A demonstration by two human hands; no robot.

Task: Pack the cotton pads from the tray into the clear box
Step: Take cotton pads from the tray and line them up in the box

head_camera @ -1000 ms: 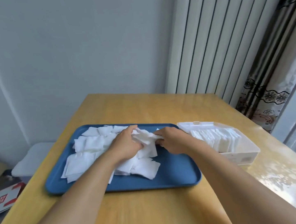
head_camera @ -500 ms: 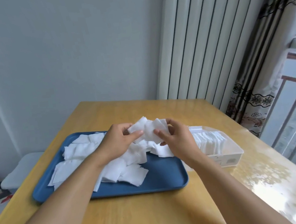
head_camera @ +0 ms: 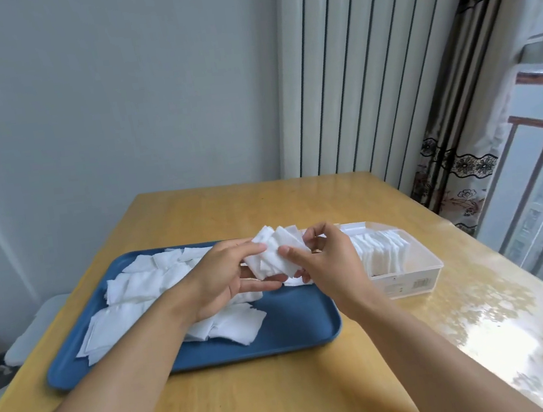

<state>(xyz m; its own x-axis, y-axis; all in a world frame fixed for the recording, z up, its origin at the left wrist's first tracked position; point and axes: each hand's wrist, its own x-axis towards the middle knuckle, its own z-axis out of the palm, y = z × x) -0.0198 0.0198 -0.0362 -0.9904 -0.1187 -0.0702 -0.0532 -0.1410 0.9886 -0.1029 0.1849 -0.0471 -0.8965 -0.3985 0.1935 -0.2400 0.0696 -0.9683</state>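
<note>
A small bunch of white square cotton pads (head_camera: 274, 252) is held above the right part of the blue tray (head_camera: 293, 327). My left hand (head_camera: 227, 277) grips the bunch from the left, thumb on top. My right hand (head_camera: 325, 257) pinches it from the right with thumb and fingers. Several loose pads (head_camera: 142, 285) lie scattered over the tray's left and middle. Right of the tray stands the clear box (head_camera: 411, 279), open, with a row of pads (head_camera: 381, 250) standing on edge inside.
Tray and box sit on a yellow wooden table (head_camera: 288, 393), its right side glossy with window glare. A white ribbed radiator (head_camera: 358, 63) and a patterned curtain (head_camera: 464, 159) stand behind the table. A pale stool (head_camera: 34, 327) is at the left.
Both hands have lifted a bunch of pads off the tray and gathered it into a tighter stack, held slightly nearer the clear box. The camera view has also tilted up.
</note>
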